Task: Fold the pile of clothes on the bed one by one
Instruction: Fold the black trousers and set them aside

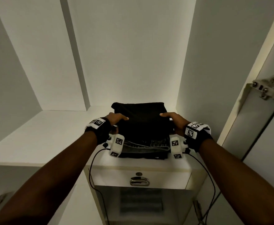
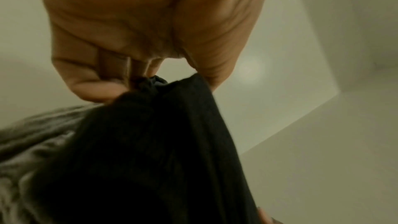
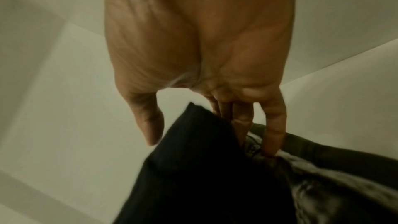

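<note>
A stack of folded clothes sits on a white wardrobe shelf (image 1: 35, 135). On top lies a black folded garment (image 1: 141, 117), under it grey jeans (image 1: 146, 144), and under those another dark piece (image 1: 142, 155). My left hand (image 1: 118, 122) grips the black garment's left edge, thumb on top and fingers tucked beneath. My right hand (image 1: 170, 118) holds the right edge the same way. In the left wrist view the curled fingers (image 2: 96, 88) pinch black cloth (image 2: 161, 142) above the jeans (image 2: 32, 142). In the right wrist view the fingers (image 3: 273, 134) run between the black cloth (image 3: 204, 168) and the jeans (image 3: 333, 185).
The stack stands above a drawer with a metal handle (image 1: 139, 181). The compartment's right wall (image 1: 206, 78) is close beside the stack. An open door with a metal hinge (image 1: 269, 90) hangs at the right. Thin black cables (image 1: 92, 168) trail from both wrist cameras.
</note>
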